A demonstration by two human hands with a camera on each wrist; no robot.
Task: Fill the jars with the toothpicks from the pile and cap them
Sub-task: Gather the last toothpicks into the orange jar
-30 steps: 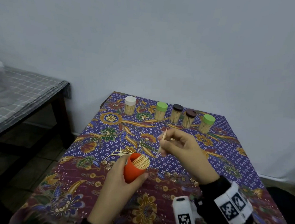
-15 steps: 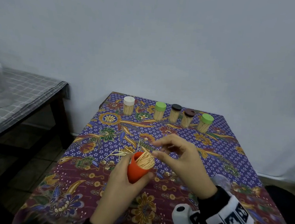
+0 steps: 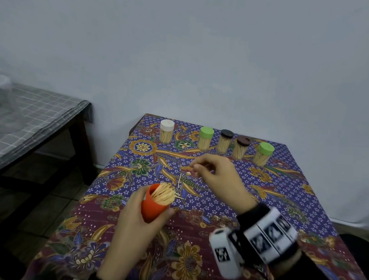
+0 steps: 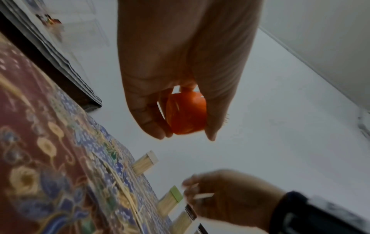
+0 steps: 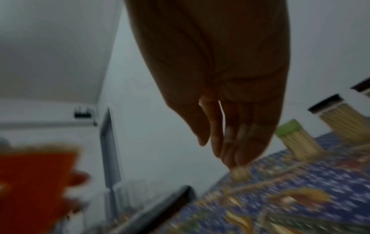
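Left hand (image 3: 133,219): nearest the camera, raised over the front part of the table; fingers and thumb curled round the orange jar.
Orange jar (image 3: 153,207): held off the cloth, tipped with its mouth up and away from the person, uncapped; packed with toothpicks whose tips fan out past the rim. The left wrist view shows its round base between thumb and fingers.
Wrist rig (image 3: 266,241): white band with black-and-white marker squares on the right forearm, over a dark sleeve.
Loose toothpicks (image 3: 180,181): a few lying on the cloth just beyond the jar mouth, between the two hands; one stands out pale against the blue pattern.
Right hand (image 3: 218,178): beyond the jar, over the middle of the table, fingers bent and drawn together with the thumb, pinching a toothpick (image 4: 203,196); the left wrist view shows the pale stick crossing the fingers. Right wrist view blurred, fingertips pointing down close to the cloth.
Tablecloth (image 3: 295,206): batik, blue and maroon with gold flowers, covering the table.
Filled jars, far edge: a row of five, all capped and standing, full of toothpicks. From left: white-capped jar (image 3: 166,131), green-capped jar (image 3: 205,138), dark-capped jar (image 3: 225,141), second dark-capped jar (image 3: 241,147), second green-capped jar (image 3: 263,153).
Side table (image 3: 33,117): to the left, well apart, under a grey checked cloth.
Wall (image 3: 208,53): plain pale grey, behind everything.
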